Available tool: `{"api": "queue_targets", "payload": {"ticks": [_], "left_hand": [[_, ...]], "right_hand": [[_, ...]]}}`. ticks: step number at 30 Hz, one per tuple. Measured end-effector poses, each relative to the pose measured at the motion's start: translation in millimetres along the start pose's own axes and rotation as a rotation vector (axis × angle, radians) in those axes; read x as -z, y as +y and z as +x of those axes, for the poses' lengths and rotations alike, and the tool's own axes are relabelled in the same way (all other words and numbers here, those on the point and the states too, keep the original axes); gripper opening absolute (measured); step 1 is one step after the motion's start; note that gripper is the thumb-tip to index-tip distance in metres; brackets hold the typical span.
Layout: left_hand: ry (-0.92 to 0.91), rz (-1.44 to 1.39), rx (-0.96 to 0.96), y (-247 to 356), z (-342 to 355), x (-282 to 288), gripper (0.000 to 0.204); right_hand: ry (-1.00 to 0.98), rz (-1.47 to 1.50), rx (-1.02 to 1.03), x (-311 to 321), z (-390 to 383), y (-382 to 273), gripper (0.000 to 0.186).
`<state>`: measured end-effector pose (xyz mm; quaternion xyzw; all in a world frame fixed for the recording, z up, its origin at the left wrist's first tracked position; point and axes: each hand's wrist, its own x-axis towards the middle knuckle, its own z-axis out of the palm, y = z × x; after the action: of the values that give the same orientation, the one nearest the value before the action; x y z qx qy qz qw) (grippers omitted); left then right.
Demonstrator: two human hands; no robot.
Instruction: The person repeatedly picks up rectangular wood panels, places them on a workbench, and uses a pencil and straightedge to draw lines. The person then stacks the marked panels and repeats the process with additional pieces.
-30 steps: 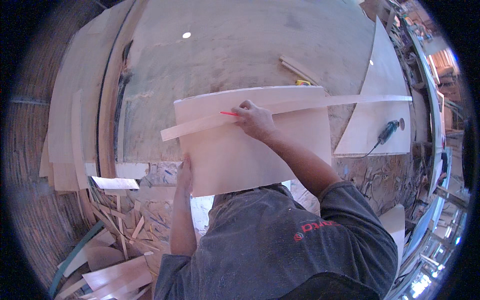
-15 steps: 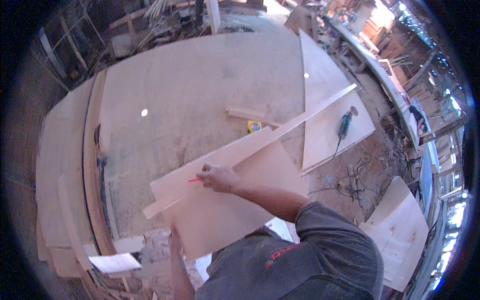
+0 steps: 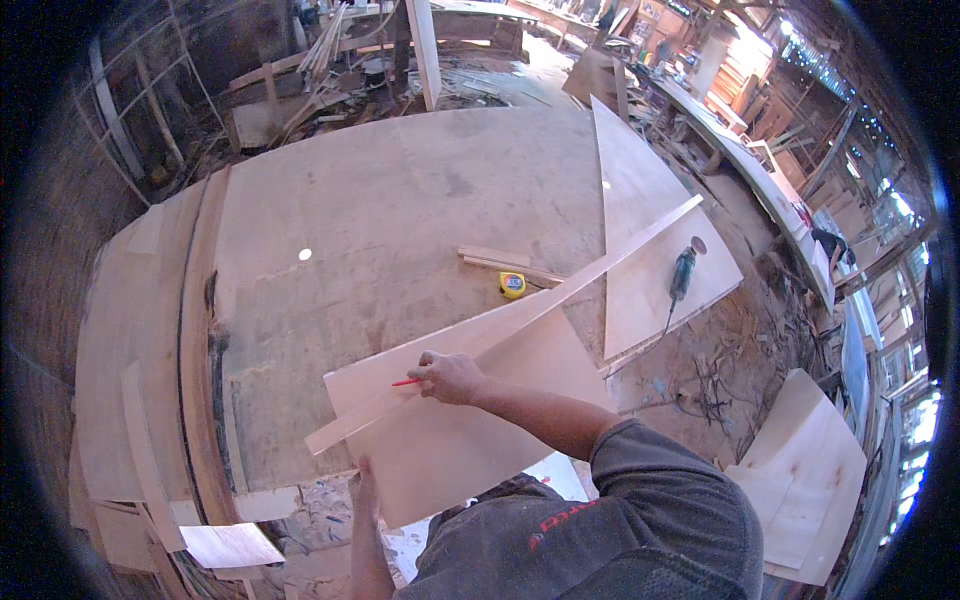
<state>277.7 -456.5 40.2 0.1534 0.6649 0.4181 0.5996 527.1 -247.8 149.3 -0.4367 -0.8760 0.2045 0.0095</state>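
Plywood panel [image 3: 470,440]: pale, smooth, matt wood veneer. Long batten [image 3: 520,318] lying across it: thin, light, planed wood. Pencil [image 3: 406,382]: red, seemingly painted finish. Large worktable [image 3: 400,220]: dull, scuffed, stained board, rough-looking. Tape measure [image 3: 512,285]: yellow, glossy plastic case. Power tool [image 3: 683,272]: teal plastic body.

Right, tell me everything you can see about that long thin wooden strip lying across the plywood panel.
The long wooden strip is a pale, narrow, flat batten that looks like light plywood or softwood. It lies diagonally across the plywood panel, from its lower left end near the panel's left corner up to the right, over a second sheet. The right hand rests on it, holding a red pencil against its edge. The left hand is on the panel's near edge, not the strip.
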Motion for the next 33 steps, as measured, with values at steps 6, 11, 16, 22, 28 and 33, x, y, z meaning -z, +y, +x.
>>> {"api": "queue_targets", "payload": {"ticks": [6,11,16,22,28,33], "left_hand": [[0.055,-0.016,-0.525,5,19,-32,0.032],[0.501,0.74,-0.421,19,5,-7,0.056],[0.75,0.953,-0.603,81,-18,-18,0.054],[0.464,1.219,-0.908,138,24,-66,0.094],[0.215,1.529,-0.764,179,89,-101,0.111],[-0.081,1.35,-0.61,170,138,-56,0.111]], "right_hand": [[0.007,0.315,-0.257,-30,43,30,0.045],[0.038,0.152,0.041,-21,60,36,0.041],[0.045,0.084,0.057,11,42,66,0.045],[0.008,0.036,-0.089,34,12,124,0.054],[0.07,-0.001,-0.154,48,-12,168,0.053],[0.116,0.021,-0.205,44,-4,186,0.047]]}}
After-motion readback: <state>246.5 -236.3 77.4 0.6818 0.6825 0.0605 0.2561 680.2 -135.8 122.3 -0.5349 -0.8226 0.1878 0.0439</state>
